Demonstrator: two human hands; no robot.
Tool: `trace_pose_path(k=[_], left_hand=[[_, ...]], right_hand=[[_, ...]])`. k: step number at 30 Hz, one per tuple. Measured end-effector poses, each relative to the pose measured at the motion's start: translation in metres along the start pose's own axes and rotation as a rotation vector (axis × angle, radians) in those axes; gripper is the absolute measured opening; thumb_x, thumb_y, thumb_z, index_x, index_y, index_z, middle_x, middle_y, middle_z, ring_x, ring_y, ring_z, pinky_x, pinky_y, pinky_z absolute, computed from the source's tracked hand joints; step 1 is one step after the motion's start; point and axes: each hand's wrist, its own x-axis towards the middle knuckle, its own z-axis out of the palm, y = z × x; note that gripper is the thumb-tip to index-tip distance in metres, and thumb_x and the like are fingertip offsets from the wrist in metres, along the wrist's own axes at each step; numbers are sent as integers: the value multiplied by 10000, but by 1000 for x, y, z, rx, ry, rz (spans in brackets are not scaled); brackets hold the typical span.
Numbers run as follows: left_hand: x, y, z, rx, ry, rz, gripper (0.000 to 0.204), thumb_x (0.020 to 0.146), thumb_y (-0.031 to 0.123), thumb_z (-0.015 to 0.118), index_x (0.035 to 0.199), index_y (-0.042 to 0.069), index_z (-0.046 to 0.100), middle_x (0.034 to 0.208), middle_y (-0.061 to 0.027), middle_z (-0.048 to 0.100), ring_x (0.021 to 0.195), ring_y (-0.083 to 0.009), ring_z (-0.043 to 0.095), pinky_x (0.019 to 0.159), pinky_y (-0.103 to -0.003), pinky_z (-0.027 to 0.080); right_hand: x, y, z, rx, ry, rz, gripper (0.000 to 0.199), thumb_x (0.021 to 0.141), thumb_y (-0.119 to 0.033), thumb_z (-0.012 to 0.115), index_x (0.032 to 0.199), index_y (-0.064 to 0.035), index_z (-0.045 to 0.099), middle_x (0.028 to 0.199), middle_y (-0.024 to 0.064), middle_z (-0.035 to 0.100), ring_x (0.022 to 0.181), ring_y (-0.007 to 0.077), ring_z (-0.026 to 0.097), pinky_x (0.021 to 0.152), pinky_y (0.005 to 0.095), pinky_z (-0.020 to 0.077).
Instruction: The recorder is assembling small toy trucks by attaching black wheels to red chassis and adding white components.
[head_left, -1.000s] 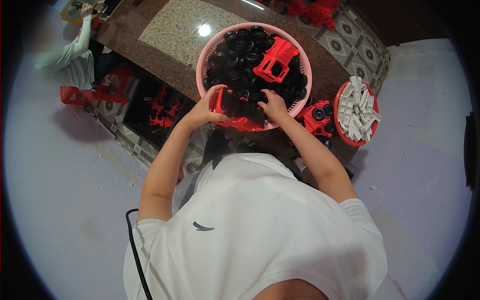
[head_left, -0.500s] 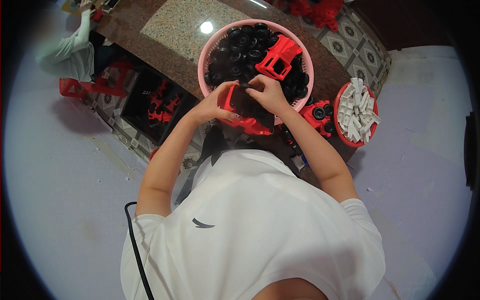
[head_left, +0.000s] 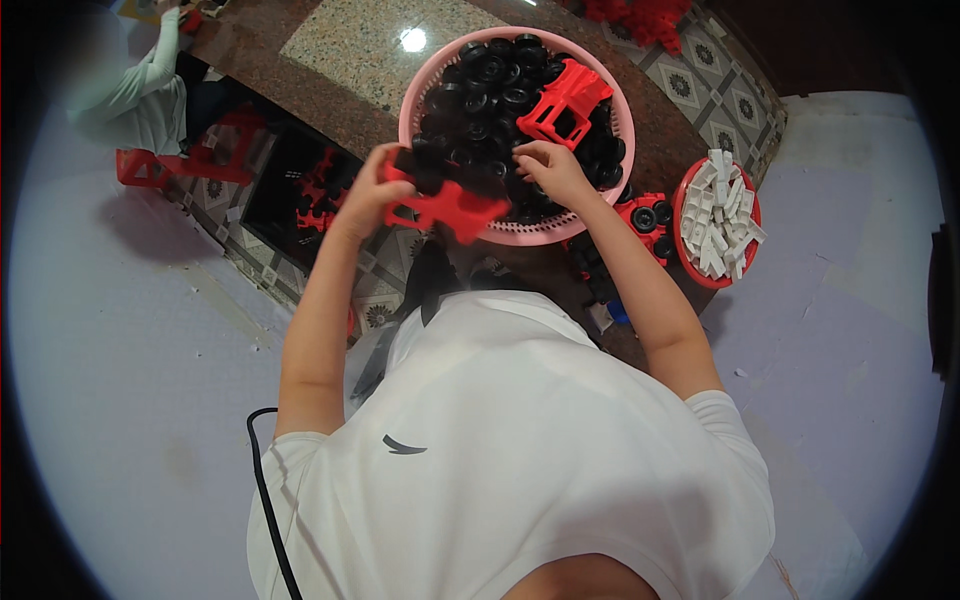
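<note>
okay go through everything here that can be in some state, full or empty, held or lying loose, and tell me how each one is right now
Pink basin: nearly full of black wheels.
Black wheels: piled loose.
Red frame: gripped in left hand, lifted at the basin's near rim.
Right hand: fingers down among the wheels; whether it holds one is unclear.
Second red frame: lying on the wheels, unheld.
Red bowl: heaped with white pieces.

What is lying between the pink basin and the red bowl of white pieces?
In the head view, a red toy car with black wheels lies between the pink basin and the red bowl.
</note>
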Motion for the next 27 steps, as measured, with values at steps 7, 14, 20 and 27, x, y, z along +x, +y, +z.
trace_pose_path(k=[7, 14, 20, 27], left_hand=[[-9, 10, -30, -99, 170, -46, 540, 753, 109, 684, 1230, 29, 445, 1076, -68, 567, 982, -157, 578, 904, -297, 451], [-1, -22, 4, -134, 127, -184, 530, 777, 155, 715, 1206, 8, 440, 1044, -57, 546, 957, -140, 569, 856, -292, 468], [4, -33, 9, -135, 103, -266, 545, 787, 178, 719, 1211, 2, 426, 1050, -69, 534, 955, -148, 571, 825, -294, 491], [8, -39, 18, -84, 61, -264, 605, 776, 200, 754, 1237, 3, 415, 1057, -77, 532, 958, -157, 572, 835, -300, 490]], right_hand=[[-13, 22, 54, -744, 205, -465, 218, 729, -84, 681, 935, -31, 635, 1112, 138, 568, 1009, 333, 555, 840, 419, 487], [-5, 43, 45, -756, 192, -455, 139, 742, -87, 679, 842, -24, 604, 1076, 135, 582, 986, 335, 553, 822, 416, 487], [-5, 45, 37, -387, 285, -199, 184, 732, -52, 673, 836, -18, 525, 771, 167, 605, 778, 360, 600, 703, 422, 488], [-28, -31, 23, 245, 102, -134, 279, 779, -53, 691, 1045, 19, 649, 927, 100, 694, 819, 148, 655, 754, 274, 518]])
